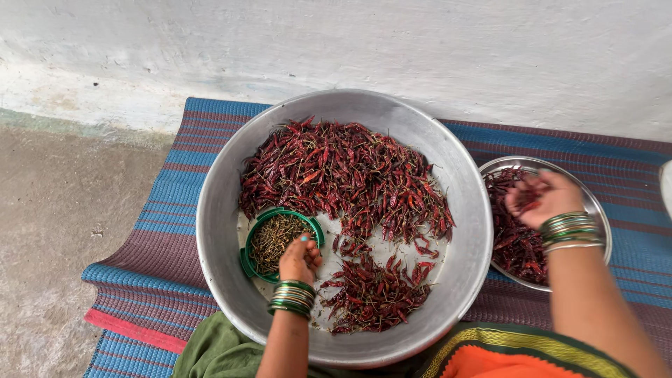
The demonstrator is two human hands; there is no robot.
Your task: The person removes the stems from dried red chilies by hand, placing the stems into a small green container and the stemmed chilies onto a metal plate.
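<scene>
A big metal basin point(224, 210) holds a heap of dried red chillies point(343, 175) and a small green bowl point(249, 241) filled with chilli stems. My left hand point(299, 260) hovers over the green bowl's right edge, fingers pinched together; whether a stem is in them I cannot tell. My right hand point(542, 197) is over a smaller metal plate point(595, 203) of chillies on the right, fingers curled around a red chilli. Both wrists wear green and silver bangles.
The basin and plate rest on a striped blue and maroon woven mat point(161, 189). A white wall point(420, 49) rises behind. Bare grey floor point(63, 231) lies to the left. Green and orange cloth point(483, 357) covers my lap at the near edge.
</scene>
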